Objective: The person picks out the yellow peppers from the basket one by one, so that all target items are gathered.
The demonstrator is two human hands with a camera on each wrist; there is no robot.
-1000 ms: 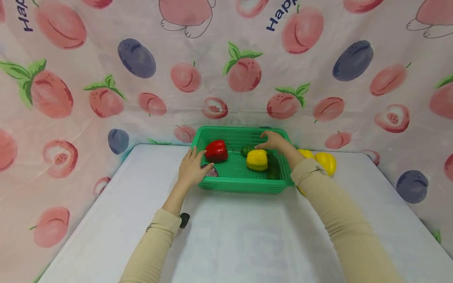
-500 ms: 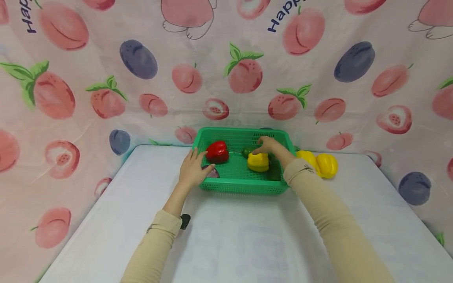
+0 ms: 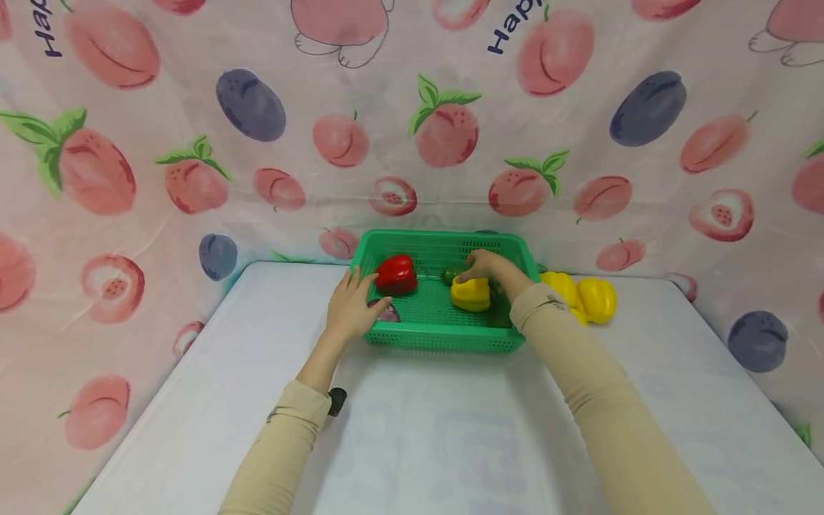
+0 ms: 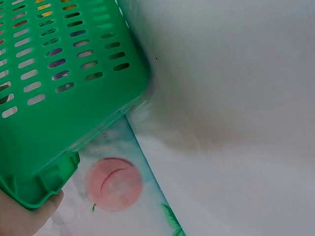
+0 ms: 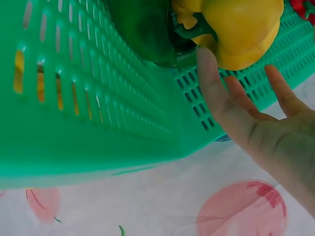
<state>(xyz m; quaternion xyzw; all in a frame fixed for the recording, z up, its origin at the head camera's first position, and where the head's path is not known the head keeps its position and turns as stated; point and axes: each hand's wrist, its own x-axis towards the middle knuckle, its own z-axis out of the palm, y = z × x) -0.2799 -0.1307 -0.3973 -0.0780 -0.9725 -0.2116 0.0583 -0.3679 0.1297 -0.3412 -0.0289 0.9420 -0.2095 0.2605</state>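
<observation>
In the head view a green plastic basket (image 3: 444,340) stands at the back of the white table. My left hand (image 3: 350,309) holds its left rim; the left wrist view shows a fingertip (image 4: 56,197) beneath that rim. My right hand (image 3: 489,266) reaches over the right side, beside a yellow bell pepper (image 3: 471,295) in the basket. In the right wrist view its fingers (image 5: 221,105) are fairly straight and spread along the pepper; its thumb is hidden there. A red bell pepper (image 3: 395,275) and a purple round vegetable (image 3: 389,313) lie near my left hand.
A long dark green vegetable (image 3: 499,313) and a small green one (image 3: 449,275) lie in the basket near the yellow pepper. Several yellow peppers (image 3: 597,300) sit outside, right of the basket. A fruit-printed cloth (image 3: 412,193) hangs right behind the basket.
My right hand has moved left and down from above the basket to the yellow bell pepper. The left hand stays at the left rim, and the basket's contents lie about the same.
</observation>
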